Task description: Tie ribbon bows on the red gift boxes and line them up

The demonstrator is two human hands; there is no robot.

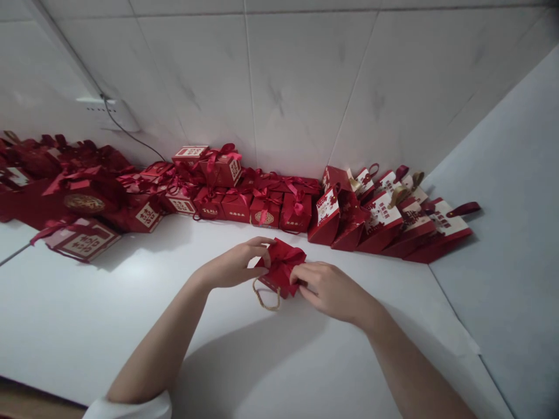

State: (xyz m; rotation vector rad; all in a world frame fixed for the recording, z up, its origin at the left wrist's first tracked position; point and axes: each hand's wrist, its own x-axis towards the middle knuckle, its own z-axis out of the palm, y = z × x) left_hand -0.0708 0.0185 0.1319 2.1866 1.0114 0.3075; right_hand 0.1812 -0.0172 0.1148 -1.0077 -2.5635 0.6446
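A small red gift box (pixel 271 281) sits on the white table in front of me, with a gold rope handle (pixel 267 305) hanging from its near side. A dark red ribbon (pixel 286 263) is gathered on its top. My left hand (pixel 236 263) grips the box from the left, thumb and fingers curved over its upper edge. On the right side, my right hand (pixel 327 288) has its fingertips pinched together at the ribbon. Part of the box and ribbon is hidden by my fingers.
Behind my hands, red ribboned boxes (pixel 236 203) are stacked along the tiled wall. Several slanted red boxes with ribbon loops (pixel 384 218) stand at right. More boxes (pixel 82 241) lie at left, below a power strip (pixel 109 113) with a cable. A pale panel (pixel 502 192) bounds the right side.
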